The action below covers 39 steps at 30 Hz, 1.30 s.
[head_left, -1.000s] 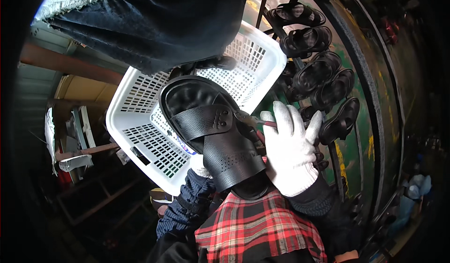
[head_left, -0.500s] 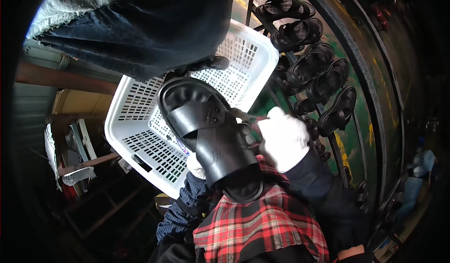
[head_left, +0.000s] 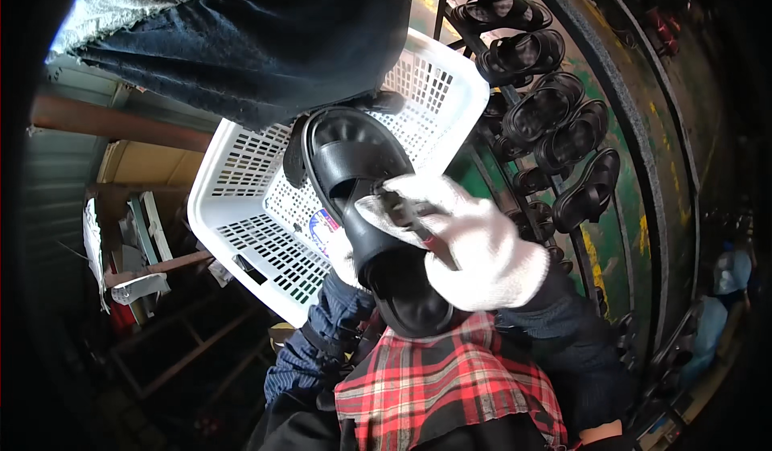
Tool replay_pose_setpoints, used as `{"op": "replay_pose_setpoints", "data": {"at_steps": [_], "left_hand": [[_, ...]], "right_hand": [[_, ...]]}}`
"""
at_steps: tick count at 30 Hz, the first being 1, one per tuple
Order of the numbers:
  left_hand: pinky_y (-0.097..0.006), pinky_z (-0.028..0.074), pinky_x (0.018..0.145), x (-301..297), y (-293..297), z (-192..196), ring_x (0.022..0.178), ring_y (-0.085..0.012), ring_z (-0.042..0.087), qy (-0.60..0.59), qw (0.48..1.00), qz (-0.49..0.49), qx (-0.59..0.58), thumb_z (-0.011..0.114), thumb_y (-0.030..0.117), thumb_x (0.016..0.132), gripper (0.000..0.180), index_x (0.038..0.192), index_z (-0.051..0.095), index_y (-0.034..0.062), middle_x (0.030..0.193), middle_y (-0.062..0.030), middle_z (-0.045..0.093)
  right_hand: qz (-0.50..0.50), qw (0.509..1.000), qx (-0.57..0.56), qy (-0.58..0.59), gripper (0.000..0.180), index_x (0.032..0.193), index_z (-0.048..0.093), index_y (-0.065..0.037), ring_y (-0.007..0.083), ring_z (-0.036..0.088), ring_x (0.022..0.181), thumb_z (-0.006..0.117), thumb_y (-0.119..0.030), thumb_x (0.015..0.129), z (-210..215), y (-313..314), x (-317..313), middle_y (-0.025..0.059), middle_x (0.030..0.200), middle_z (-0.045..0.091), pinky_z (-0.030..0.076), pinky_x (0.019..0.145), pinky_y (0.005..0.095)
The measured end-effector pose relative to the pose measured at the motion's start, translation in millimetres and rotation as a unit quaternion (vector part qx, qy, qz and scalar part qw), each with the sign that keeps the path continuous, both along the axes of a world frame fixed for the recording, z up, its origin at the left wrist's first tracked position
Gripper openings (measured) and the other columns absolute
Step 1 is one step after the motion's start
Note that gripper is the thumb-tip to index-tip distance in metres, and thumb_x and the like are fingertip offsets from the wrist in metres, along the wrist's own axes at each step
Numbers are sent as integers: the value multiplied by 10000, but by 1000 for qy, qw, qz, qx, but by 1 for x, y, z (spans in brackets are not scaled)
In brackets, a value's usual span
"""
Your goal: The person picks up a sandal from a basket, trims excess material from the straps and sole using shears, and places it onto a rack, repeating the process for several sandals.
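A black sandal (head_left: pixel 358 161) with broad straps is held above the plaid apron (head_left: pixel 450 371), its toe pointing away from me. My left hand (head_left: pixel 343 260), in a white glove, grips it from the left side; most of its fingers are hidden behind the sandal. My right hand (head_left: pixel 486 246), also gloved in white, is closed around a slim tool (head_left: pixel 430 238) with a dark head and a reddish part. The gloved fingertips and the tool's head lie over the sandal's strap. What kind of tool it is cannot be made out.
Behind the sandal stands a white perforated basket (head_left: pixel 233 250), with another dark sandal (head_left: pixel 295 161) partly visible in it. Dark cloth (head_left: pixel 265 49) hangs over its far side. At right, a metal rack (head_left: pixel 643 153) bears several black sandals (head_left: pixel 587 194). A rusty bar (head_left: pixel 121 125) runs at left.
My right hand has moved left with the tool, from beside the sandal to over its strap. The sandal has turned, so its footbed shows more, and it has shifted slightly.
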<state>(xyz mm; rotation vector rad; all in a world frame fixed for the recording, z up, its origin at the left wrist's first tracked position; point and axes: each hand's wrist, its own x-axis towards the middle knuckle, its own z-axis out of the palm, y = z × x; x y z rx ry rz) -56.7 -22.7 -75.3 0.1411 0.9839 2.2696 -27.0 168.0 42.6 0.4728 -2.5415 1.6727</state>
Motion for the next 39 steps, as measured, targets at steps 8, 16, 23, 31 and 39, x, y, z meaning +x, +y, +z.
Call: {"op": "replay_pose_setpoints", "data": {"at_steps": [8, 16, 23, 31, 39], "left_hand": [[-382, 593, 801, -25, 15, 18, 854, -228, 689, -279, 952, 121, 22, 511, 132, 912, 262, 1024, 653, -57, 960, -152, 702], [-332, 445, 1013, -24, 53, 55, 1205, -197, 511, -5, 997, 23, -77, 748, 115, 807, 771, 1453, 340, 6, 1323, -131, 521], [-374, 194, 1198, -11, 51, 58, 1480, -360, 197, 260, 908, -81, -317, 894, 237, 622, 1277, 1489, 44, -160, 1555, -341, 190], [-361, 262, 1167, -7, 64, 44, 1455, -282, 259, 260, 918, -95, -286, 882, 46, 639, 1262, 1529, -4, -78, 1580, -253, 216], [-359, 375, 1093, -11, 70, 26, 1322, -231, 441, -47, 978, -175, -103, 737, 445, 824, 955, 1532, 241, 39, 1471, -122, 414]], "right_hand": [[-151, 889, -349, -254, 508, 1378, 493, 41, 168, 537, 1240, 587, -81, 894, -35, 28, 56, 132, 1379, 556, 390, 1072, 313], [-80, 587, -655, -468, 353, 1274, 555, -22, 184, 662, 960, 602, -114, 937, -100, 6, 44, 99, 1124, 664, 554, 809, 330], [247, 257, -820, -448, 369, 1262, 565, -15, 189, 659, 962, 637, -121, 917, -161, 8, 73, 100, 1119, 667, 545, 831, 328], [221, 321, -811, -436, 373, 1255, 569, -7, 191, 657, 960, 646, -116, 907, -160, 16, 83, 98, 1120, 664, 540, 839, 326], [-277, 799, -404, -349, 376, 1242, 569, 20, 151, 628, 938, 624, -57, 878, -96, 41, 83, 58, 1103, 649, 521, 857, 299]]}}
